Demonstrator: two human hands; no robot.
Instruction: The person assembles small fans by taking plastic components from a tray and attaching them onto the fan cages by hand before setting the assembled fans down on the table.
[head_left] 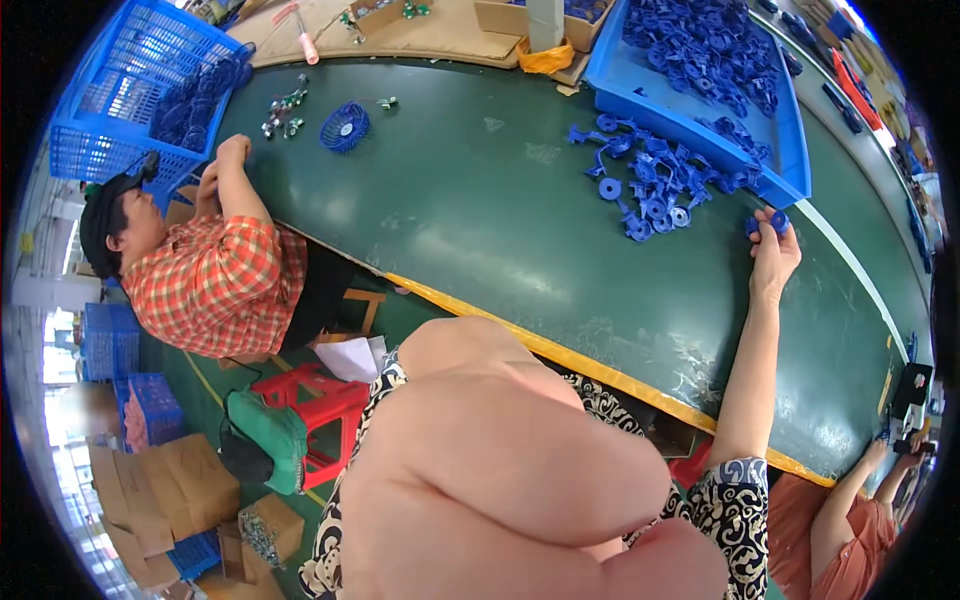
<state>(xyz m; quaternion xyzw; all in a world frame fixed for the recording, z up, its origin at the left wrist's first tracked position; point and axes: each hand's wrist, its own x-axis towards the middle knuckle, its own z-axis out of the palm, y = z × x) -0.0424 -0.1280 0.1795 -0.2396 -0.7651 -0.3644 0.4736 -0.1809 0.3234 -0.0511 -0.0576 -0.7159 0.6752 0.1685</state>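
Observation:
My right arm reaches across the green table to its right part. Near the corner of the blue tray, my right hand is closed with its fingertips on a small blue plastic part. The part has rounded ends, and the fingers partly cover it. To the left of that hand lies a loose pile of similar blue plastic parts, some with round discs and thin arms. More such parts heap inside the tray. My left hand does not show.
A co-worker in a checked shirt sits at the left, beside a blue basket. Small circuit boards and a round blue fan grille lie on the green table. Another person is at lower right. A red stool stands lower left.

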